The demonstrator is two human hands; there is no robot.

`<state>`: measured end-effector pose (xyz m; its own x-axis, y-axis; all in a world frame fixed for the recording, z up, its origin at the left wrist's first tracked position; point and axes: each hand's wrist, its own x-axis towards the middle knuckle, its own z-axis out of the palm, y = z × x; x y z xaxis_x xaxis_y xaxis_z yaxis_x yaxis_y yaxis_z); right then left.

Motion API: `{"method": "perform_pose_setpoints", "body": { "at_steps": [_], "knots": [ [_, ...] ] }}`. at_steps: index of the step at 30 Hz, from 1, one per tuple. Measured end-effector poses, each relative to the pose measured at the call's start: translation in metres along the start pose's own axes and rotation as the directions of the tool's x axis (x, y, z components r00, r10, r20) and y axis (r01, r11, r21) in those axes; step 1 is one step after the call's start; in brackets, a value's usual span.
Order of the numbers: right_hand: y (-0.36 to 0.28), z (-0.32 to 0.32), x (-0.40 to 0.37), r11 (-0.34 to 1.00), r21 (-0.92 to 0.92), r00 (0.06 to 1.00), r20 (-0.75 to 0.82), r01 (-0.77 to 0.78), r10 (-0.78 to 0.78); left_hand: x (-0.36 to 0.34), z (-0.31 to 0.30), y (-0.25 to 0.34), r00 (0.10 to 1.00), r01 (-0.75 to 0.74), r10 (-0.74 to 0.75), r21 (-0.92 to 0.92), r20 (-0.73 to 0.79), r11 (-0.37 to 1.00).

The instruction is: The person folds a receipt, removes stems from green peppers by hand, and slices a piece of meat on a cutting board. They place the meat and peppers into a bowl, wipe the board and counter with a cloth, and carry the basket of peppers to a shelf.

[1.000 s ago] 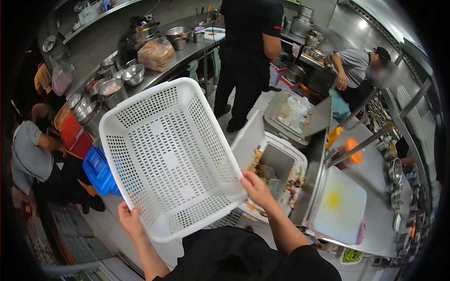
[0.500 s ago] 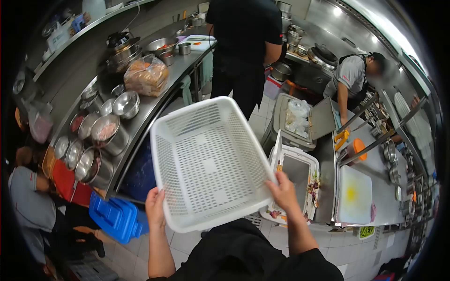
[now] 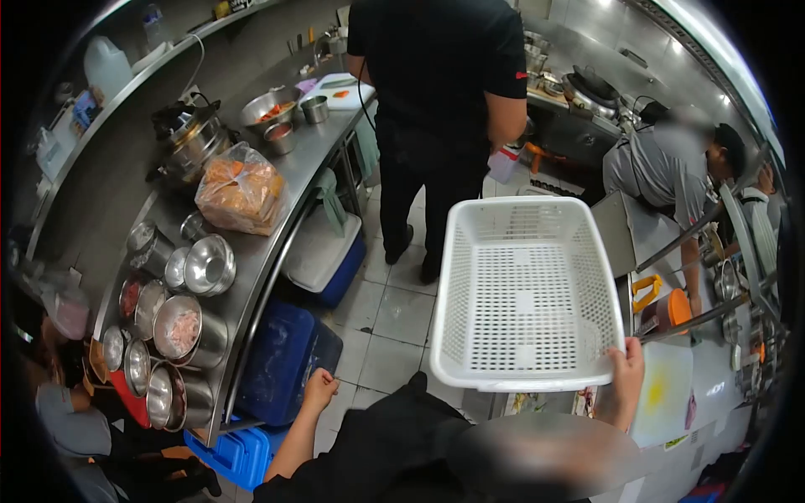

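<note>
A white perforated plastic basket point(image 3: 527, 302) is held out to the right of my body, its inside facing me. My right hand point(image 3: 625, 375) is shut on its near right corner, the thumb over the rim. Away from the basket, my left hand point(image 3: 320, 391) hangs over the floor with its fingers curled and nothing showing in them. Nearest to that hand is a dark blue lidded bin point(image 3: 281, 360) beneath the steel counter. Below the basket, the bin with food scraps is mostly hidden.
Steel bowls and pots point(image 3: 210, 265) and a bag of orange food point(image 3: 241, 191) crowd the left counter point(image 3: 251, 310). A person in black point(image 3: 436, 92) stands ahead. At the right counter, a person in grey point(image 3: 662, 163) leans over beside an orange-lidded container point(image 3: 668, 310).
My left hand has let go of the basket and moved right and down. The basket has swung to the right in my right hand, now covering the bins there.
</note>
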<state>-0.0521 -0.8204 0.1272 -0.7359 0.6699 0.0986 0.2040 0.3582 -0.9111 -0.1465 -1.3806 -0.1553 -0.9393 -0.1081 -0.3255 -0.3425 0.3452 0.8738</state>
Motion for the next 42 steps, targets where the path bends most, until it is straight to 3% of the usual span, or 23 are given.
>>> {"method": "perform_pose_setpoints", "body": {
  "at_steps": [1, 6, 8, 10, 12, 14, 16, 18, 21, 24, 28, 32, 35, 38, 40, 41, 42],
  "knots": [
    [-0.009, -0.001, 0.005, 0.999, -0.035, 0.999, -0.033, -0.006, 0.005, 0.011, 0.004, -0.018, 0.999, 0.009, -0.013, 0.133, 0.029, 0.991],
    [0.021, -0.021, 0.042, 0.996, -0.085, 0.995, -0.092, -0.039, 0.031, 0.044, 0.030, -0.021, 0.951, 0.160, -0.205, 0.197, 0.232, 0.967],
    [0.027, -0.022, 0.051, 0.996, -0.077, 0.989, -0.146, -0.043, 0.032, 0.064, 0.039, -0.004, 0.959, -0.179, 0.073, 0.388, 0.273, 0.904],
    [0.025, -0.020, 0.055, 0.993, -0.102, 0.981, -0.190, -0.056, 0.036, 0.091, 0.046, 0.012, 0.952, -0.209, 0.098, 0.385, 0.289, 0.899],
    [0.022, -0.016, 0.063, 0.992, -0.116, 0.971, -0.236, -0.057, 0.028, 0.119, 0.050, 0.054, 0.915, 0.137, -0.262, 0.375, 0.307, 0.917],
    [0.020, -0.014, 0.071, 0.987, -0.133, 0.952, -0.303, -0.088, 0.044, 0.158, 0.053, 0.057, 0.909, 0.099, -0.252, 0.415, 0.333, 0.904],
    [0.019, -0.012, 0.081, 0.982, -0.158, 0.940, -0.339, -0.104, 0.045, 0.213, 0.062, 0.030, 0.952, -0.151, 0.020, 0.413, 0.306, 0.898],
    [0.011, -0.004, 0.085, 0.975, -0.181, 0.925, -0.378, -0.127, 0.050, 0.250, 0.065, 0.040, 0.935, -0.139, -0.032, 0.447, 0.354, 0.884],
    [-0.011, 0.015, 0.102, 0.957, -0.248, 0.900, -0.435, -0.149, 0.028, 0.314, 0.073, 0.060, 0.927, -0.249, 0.055, 0.500, 0.370, 0.830],
    [-0.034, 0.035, 0.111, 0.960, -0.240, 0.892, -0.452, -0.146, 0.022, 0.369, 0.074, 0.091, 0.909, -0.247, -0.002, 0.542, 0.417, 0.804],
    [-0.048, 0.051, 0.131, 0.920, -0.315, 0.859, -0.509, -0.232, 0.042, 0.436, 0.077, 0.134, 0.846, -0.214, -0.073, 0.462, 0.529, 0.861],
    [-0.052, 0.072, 0.158, 0.943, -0.235, 0.842, -0.533, -0.237, 0.079, 0.497, 0.096, 0.171, 0.745, -0.139, -0.185, 0.421, 0.641, 0.896],
    [-0.051, 0.088, 0.187, 0.958, -0.156, 0.842, -0.524, -0.240, 0.126, 0.525, 0.130, 0.200, 0.731, -0.102, -0.217, 0.418, 0.647, 0.903],
    [-0.059, 0.112, 0.229, 0.966, -0.055, 0.824, -0.536, -0.251, 0.183, 0.524, 0.167, 0.241, 0.738, -0.163, -0.210, 0.472, 0.641, 0.867],
    [-0.056, 0.121, 0.263, 0.977, -0.071, 0.845, -0.517, -0.202, 0.137, 0.538, 0.190, 0.237, 0.718, -0.201, -0.213, 0.491, 0.663, 0.848],
    [-0.037, 0.116, 0.281, 0.969, -0.164, 0.862, -0.500, -0.187, 0.082, 0.543, 0.198, 0.239, 0.706, -0.209, -0.220, 0.496, 0.673, 0.843],
    [-0.028, 0.118, 0.302, 0.963, -0.160, 0.859, -0.499, -0.218, 0.112, 0.552, 0.205, 0.238, 0.696, -0.220, -0.227, 0.502, 0.681, 0.836]
  ]
}}
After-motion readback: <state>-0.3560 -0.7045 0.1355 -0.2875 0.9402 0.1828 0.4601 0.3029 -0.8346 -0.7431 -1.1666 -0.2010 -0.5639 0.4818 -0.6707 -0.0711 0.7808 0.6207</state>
